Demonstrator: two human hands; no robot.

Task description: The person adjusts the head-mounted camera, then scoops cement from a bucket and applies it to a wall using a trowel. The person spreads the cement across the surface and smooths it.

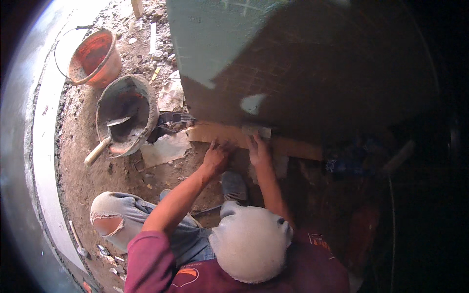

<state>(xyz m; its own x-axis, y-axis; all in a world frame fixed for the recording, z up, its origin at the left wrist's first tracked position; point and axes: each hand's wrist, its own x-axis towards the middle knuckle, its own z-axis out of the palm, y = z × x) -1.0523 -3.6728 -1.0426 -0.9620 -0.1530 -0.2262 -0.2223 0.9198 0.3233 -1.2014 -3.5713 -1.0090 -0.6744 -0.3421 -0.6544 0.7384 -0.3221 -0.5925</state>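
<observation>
A long, narrow tan strip point(212, 131) lies along the foot of the grey-green wall point(200, 53); its material cannot be made out. My left hand point(218, 155) rests at the strip's near edge, fingers spread. To its right, my right hand point(259, 149) reaches over the strip with its fingers stretched out. Its fingertips touch a small, flat grey piece point(264, 131) at the strip's upper edge, against the wall. Neither hand is visibly wrapped around anything. Shadow hides part of the fingers and the strip's right end.
A mortar-caked bucket point(150, 124) holds a trowel point(100, 150), handle sticking out. Behind it stands an orange bucket point(110, 66). Pale sheet scraps point(166, 148) and rubble lie on the dirt. A hammer-like tool point(78, 239) is left of my knees. Deep shadow covers the right.
</observation>
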